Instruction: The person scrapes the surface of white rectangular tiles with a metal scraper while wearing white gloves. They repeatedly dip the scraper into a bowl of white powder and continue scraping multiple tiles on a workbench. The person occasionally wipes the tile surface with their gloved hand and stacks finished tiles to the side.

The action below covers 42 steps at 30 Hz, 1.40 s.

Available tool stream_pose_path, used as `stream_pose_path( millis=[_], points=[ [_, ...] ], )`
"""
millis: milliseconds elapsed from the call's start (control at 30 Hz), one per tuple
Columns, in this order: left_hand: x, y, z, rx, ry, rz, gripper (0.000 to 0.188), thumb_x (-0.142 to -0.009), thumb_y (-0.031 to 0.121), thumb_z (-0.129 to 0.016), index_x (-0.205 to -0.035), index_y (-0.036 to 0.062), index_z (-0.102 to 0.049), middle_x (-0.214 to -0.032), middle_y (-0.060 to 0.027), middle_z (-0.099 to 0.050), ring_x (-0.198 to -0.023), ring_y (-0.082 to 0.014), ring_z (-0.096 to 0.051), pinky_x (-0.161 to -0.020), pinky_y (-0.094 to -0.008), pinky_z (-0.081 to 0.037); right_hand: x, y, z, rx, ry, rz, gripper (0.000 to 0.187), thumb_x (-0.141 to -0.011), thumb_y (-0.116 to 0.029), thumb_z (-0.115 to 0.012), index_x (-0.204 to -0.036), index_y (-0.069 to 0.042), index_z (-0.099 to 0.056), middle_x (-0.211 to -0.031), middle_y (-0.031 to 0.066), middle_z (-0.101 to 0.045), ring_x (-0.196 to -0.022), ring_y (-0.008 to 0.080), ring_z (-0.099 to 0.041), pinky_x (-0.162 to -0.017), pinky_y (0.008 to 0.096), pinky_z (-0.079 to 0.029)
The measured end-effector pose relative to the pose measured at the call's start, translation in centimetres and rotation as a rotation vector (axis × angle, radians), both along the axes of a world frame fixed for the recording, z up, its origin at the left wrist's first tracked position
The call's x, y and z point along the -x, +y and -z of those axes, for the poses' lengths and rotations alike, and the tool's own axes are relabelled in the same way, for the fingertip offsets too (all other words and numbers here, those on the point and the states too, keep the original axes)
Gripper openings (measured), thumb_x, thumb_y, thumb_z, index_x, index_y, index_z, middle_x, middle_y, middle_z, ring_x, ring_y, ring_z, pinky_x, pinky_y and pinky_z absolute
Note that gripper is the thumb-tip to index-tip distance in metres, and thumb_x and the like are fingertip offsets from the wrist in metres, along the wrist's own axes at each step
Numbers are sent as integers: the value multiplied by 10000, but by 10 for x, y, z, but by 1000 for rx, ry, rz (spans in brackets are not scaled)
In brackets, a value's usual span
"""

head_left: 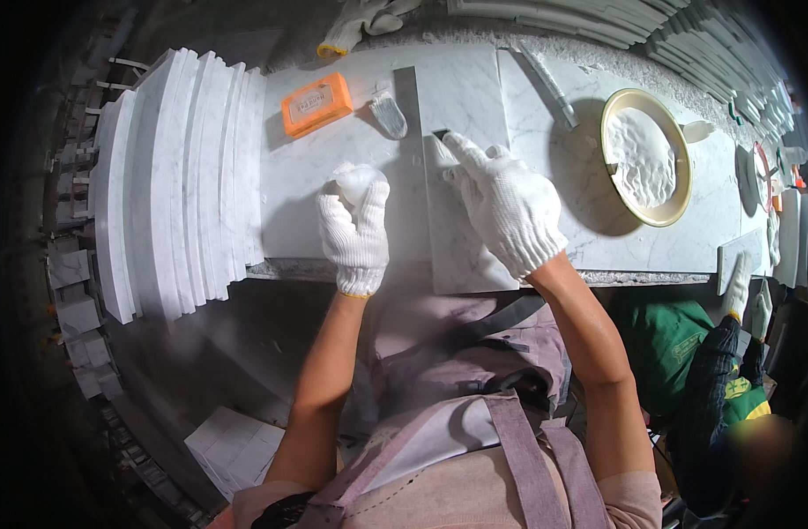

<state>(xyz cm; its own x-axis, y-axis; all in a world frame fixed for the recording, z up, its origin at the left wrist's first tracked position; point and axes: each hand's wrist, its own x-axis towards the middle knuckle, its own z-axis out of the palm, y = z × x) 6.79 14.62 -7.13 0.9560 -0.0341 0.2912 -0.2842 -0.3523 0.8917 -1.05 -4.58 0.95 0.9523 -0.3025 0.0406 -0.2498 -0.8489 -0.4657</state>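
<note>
Both my hands wear white knitted gloves. My left hand [353, 231] is closed around a pale, translucent lump [360, 183], perhaps crumpled plastic, above the marble slab. Over a narrower white marble piece [468, 260], my right hand [510, 203] points its forefinger forward with the other fingers curled. A small dark bit [440, 135] shows at its fingertips; what it belongs to is hidden. Beyond my left hand lie an orange box [316, 105] and a brush-like tool with pale bristles [387, 115]. A dark grey strip [407, 106] runs along the marble piece's left edge.
Stacked marble slabs [170, 185] stand at the left. To the right, a cream bowl [680, 196] holds white paste, near a long flat tool [549, 85]. A spare glove [355, 31] lies at the back. Another person's gloved hand [737, 286] works at the far right.
</note>
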Motion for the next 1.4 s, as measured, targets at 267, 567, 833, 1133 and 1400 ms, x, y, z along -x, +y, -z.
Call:
stream_pose_path(
  millis=[267, 567, 833, 1133, 1400],
  points=[
    [-1, -2, -4, 54, 22, 85, 387, -964, 112, -778, -1295, 19, -598, -1243, -94, -666, -1144, -194, -623, -1044, -365, -495, 30, -2, -7, -144, 178, -43, 284, -992, -250, -617, -1269, -188, -596, -951, 230, -698, -800, 414, -739, -611, 537, -562],
    [-28, -1, -12, 18, 51, 278, 429, -958, 17, -743, -1358, 32, -592, -1288, -120, -680, -1216, -214, -645, -1052, -380, -525, 95, -1, 26, -269, -190, 226, 530, -945, -198, -697, -1464, -263, -612, -921, 152, -690, -796, 338, -699, -727, 448, -561],
    [-42, -8, -26, -654, -111, 266, 492, -927, 129, -764, -1390, 83, -606, -1320, -155, -697, -1250, -346, -654, -1081, -475, -495, 102, -10, 70, -146, -387, 285, 508, -934, -255, -719, -1428, -319, -615, -877, 115, -679, -730, 330, -688, -644, 463, -560],
    [-47, -4, -24, -854, -574, 291, 511, -852, 121, -827, -1341, 121, -675, -1326, -70, -727, -1210, -311, -661, -1047, -455, -498, 107, -13, 67, -145, -387, 229, 539, -925, -82, -726, -1449, -185, -655, -828, 72, -694, -689, 295, -673, -637, 410, -537],
    [-49, -4, -21, -860, -738, 226, 547, -757, 82, -882, -1274, 175, -733, -1178, -80, -745, -1133, -320, -691, -982, -475, -548, 108, -12, 56, -192, -388, 243, 503, -928, -132, -758, -1419, -209, -679, -801, 90, -644, -676, 304, -649, -631, 415, -520]
  ],
)
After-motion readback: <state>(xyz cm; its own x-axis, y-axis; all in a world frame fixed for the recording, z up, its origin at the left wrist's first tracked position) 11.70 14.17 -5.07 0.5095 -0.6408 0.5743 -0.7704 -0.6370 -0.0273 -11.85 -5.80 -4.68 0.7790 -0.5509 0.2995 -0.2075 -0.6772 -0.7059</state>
